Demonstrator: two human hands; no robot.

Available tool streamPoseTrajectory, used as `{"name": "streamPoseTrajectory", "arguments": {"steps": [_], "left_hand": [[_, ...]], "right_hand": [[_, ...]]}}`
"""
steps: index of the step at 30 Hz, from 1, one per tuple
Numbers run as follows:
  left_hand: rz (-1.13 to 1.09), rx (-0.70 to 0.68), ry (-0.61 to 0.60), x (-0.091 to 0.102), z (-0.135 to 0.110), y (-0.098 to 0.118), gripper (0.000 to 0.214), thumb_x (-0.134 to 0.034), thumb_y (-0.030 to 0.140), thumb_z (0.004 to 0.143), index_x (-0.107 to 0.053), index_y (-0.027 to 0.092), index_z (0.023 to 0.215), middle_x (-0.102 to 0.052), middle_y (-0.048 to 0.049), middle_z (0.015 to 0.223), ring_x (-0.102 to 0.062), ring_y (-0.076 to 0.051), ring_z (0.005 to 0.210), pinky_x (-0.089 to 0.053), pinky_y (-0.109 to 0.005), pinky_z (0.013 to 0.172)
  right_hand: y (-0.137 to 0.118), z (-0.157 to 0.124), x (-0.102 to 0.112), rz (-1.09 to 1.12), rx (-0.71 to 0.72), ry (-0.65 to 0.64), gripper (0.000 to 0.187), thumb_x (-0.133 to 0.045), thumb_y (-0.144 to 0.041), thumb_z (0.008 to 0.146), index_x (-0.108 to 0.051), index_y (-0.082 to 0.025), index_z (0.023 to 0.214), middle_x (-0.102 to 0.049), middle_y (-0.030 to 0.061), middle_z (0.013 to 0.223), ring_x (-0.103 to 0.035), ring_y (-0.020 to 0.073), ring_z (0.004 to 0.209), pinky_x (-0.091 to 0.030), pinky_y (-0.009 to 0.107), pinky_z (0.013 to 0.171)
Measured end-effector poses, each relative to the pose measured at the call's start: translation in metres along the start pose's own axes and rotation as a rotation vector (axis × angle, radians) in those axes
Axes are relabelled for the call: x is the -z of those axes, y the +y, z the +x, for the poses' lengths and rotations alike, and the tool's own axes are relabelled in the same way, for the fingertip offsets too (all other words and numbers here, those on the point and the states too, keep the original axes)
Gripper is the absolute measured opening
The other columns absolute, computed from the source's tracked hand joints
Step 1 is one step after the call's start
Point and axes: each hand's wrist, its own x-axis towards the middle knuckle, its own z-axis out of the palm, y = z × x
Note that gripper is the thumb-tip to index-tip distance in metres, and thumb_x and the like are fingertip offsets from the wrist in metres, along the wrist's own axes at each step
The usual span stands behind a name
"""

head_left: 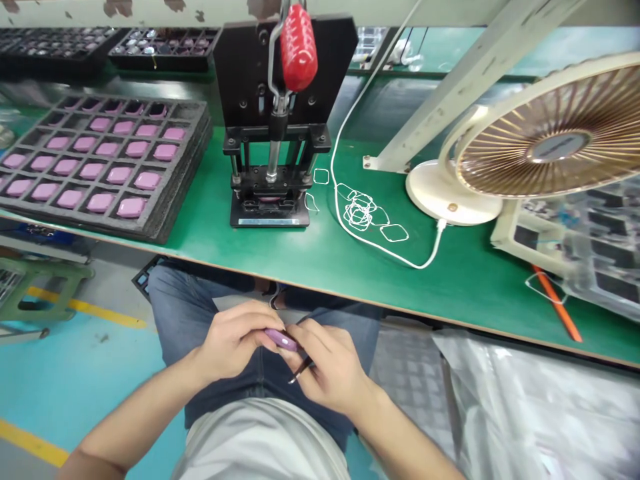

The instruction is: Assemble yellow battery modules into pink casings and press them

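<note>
Pink plastic piece gripped in the left hand, just above the lap; right hand closed on black tweezers beside it; more pink pieces wait in the foam tray, some cells empty

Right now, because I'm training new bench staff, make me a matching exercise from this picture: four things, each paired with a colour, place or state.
Things:
1. Press handle
2. Foam tray
3. White cable
4. Tweezers

Matches:
A. Held in the right hand
B. Red
C. Running to the base of the fan
D. Holding rows of pink pieces

Right pairs: 1-B, 2-D, 3-C, 4-A.
</note>
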Motion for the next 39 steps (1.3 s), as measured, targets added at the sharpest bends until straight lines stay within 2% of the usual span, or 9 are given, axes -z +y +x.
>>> {"name": "streamPoseTrajectory", "arguments": {"steps": [4,8,11,14,16,18,29,35,39], "left_hand": [[0.047,-0.061,0.035,-0.004,-0.005,0.003,0.017,-0.065,0.018,0.105,-0.074,0.016,0.118,-0.078,-0.0119,0.103,-0.076,-0.021,0.097,-0.063,-0.035,0.090],[0.001,0.067,0.093,-0.011,-0.005,0.008,0.015,-0.062,0.019,0.106,-0.077,0.017,0.109,-0.077,-0.0092,0.098,-0.074,-0.020,0.094,-0.061,-0.034,0.088],[-0.132,0.313,0.137,-0.010,0.000,0.007,0.012,-0.071,0.025,0.103,-0.082,0.021,0.104,-0.078,-0.0065,0.094,-0.074,-0.018,0.088,-0.060,-0.028,0.082],[-0.405,0.453,0.066,-0.003,0.007,0.001,0.032,-0.082,0.040,0.094,-0.084,0.024,0.122,-0.077,-0.0079,0.099,-0.076,-0.020,0.089,-0.062,-0.029,0.078],[-0.496,0.418,0.019,0.002,0.009,-0.003,0.052,-0.092,0.040,0.084,-0.080,0.027,0.132,-0.077,-0.0077,0.102,-0.077,-0.021,0.089,-0.064,-0.030,0.078],[-0.449,0.354,0.025,0.006,0.009,-0.005,0.058,-0.097,0.031,0.078,-0.079,0.030,0.134,-0.077,-0.0064,0.104,-0.077,-0.020,0.090,-0.065,-0.030,0.078],[0.105,0.005,-0.003,0.023,0.011,0.000,0.058,-0.084,0.028,0.093,-0.066,0.028,0.148,-0.080,-0.0051,0.103,-0.076,-0.017,0.089,-0.064,-0.029,0.086],[0.231,-0.082,-0.002,0.029,0.014,-0.001,0.051,-0.078,0.033,0.098,-0.065,0.026,0.146,-0.078,-0.0050,0.099,-0.074,-0.018,0.088,-0.062,-0.030,0.083],[0.309,-0.155,0.021,0.032,0.015,-0.004,0.048,-0.077,0.029,0.099,-0.066,0.027,0.145,-0.075,-0.0094,0.113,-0.074,-0.021,0.103,-0.063,-0.034,0.091]], "right_hand": [[-0.003,0.003,-0.001,-0.014,0.036,-0.021,0.017,-0.057,-0.025,0.109,-0.064,-0.013,0.118,-0.064,0.0038,0.084,-0.053,0.0163,0.064,-0.036,0.033,0.060],[-0.005,0.007,-0.004,0.072,0.003,-0.012,0.008,-0.059,-0.020,0.106,-0.065,-0.016,0.103,-0.058,0.0014,0.078,-0.047,0.0148,0.062,-0.031,0.033,0.059],[-0.008,0.011,-0.006,0.352,-0.222,0.013,0.022,-0.057,-0.025,0.107,-0.059,-0.019,0.086,-0.049,-0.0014,0.073,-0.042,0.0128,0.062,-0.028,0.030,0.060],[-0.009,0.018,-0.006,0.897,-0.593,-0.020,0.039,-0.057,-0.046,0.109,-0.054,-0.020,0.080,-0.038,-0.0051,0.066,-0.032,0.0108,0.058,-0.025,0.027,0.055],[-0.010,0.022,-0.005,1.207,-0.762,-0.053,0.045,-0.061,-0.056,0.106,-0.053,-0.020,0.080,-0.032,-0.0078,0.062,-0.023,0.0090,0.054,-0.018,0.026,0.051],[-0.011,0.025,-0.003,1.358,-0.829,-0.070,0.049,-0.068,-0.059,0.101,-0.051,-0.020,0.078,-0.029,-0.0093,0.060,-0.017,0.0074,0.052,-0.014,0.025,0.050],[-0.017,0.035,-0.001,1.563,-1.007,-0.121,0.049,-0.082,-0.057,0.091,-0.054,-0.018,0.079,-0.032,-0.0105,0.056,-0.015,0.0040,0.048,-0.010,0.024,0.048],[-0.016,0.038,-0.003,1.653,-1.090,-0.178,0.046,-0.083,-0.056,0.089,-0.061,-0.016,0.086,-0.030,-0.0120,0.056,-0.014,0.0028,0.045,-0.011,0.022,0.045],[-0.015,0.041,-0.003,1.612,-1.104,-0.153,0.046,-0.084,-0.055,0.089,-0.059,-0.017,0.084,-0.032,-0.0119,0.055,-0.015,0.0026,0.045,-0.011,0.022,0.045]]}}
